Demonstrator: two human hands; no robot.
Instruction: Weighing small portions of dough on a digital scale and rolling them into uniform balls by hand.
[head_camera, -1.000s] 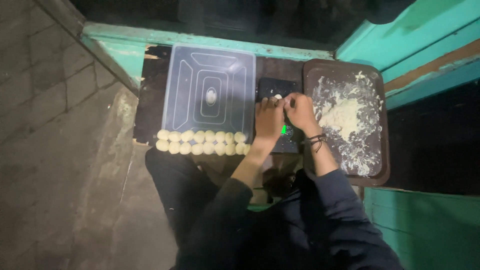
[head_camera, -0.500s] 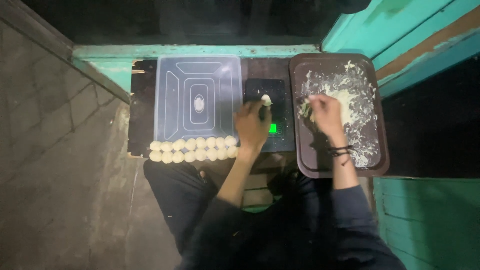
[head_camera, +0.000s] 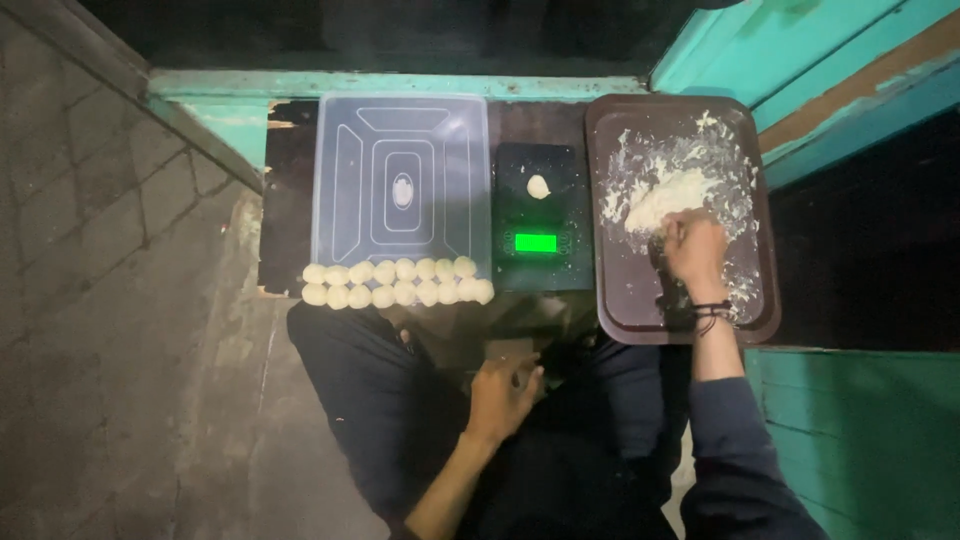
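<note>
Pale dough (head_camera: 668, 200) under right hand (head_camera: 694, 250).

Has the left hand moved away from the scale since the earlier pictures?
Yes. The left hand left the scale and now rests lower down, near the lap.

My left hand (head_camera: 503, 392) has dropped away from the scale (head_camera: 541, 216) and now rests low in my lap, well below it. My right hand (head_camera: 693, 248), beside the left over the scale a second ago, has crossed to the brown tray (head_camera: 628, 310) right of the scale and digs into the dough heap (head_camera: 672, 197). One small dough piece (head_camera: 538, 186) now lies uncovered on the scale.
</note>
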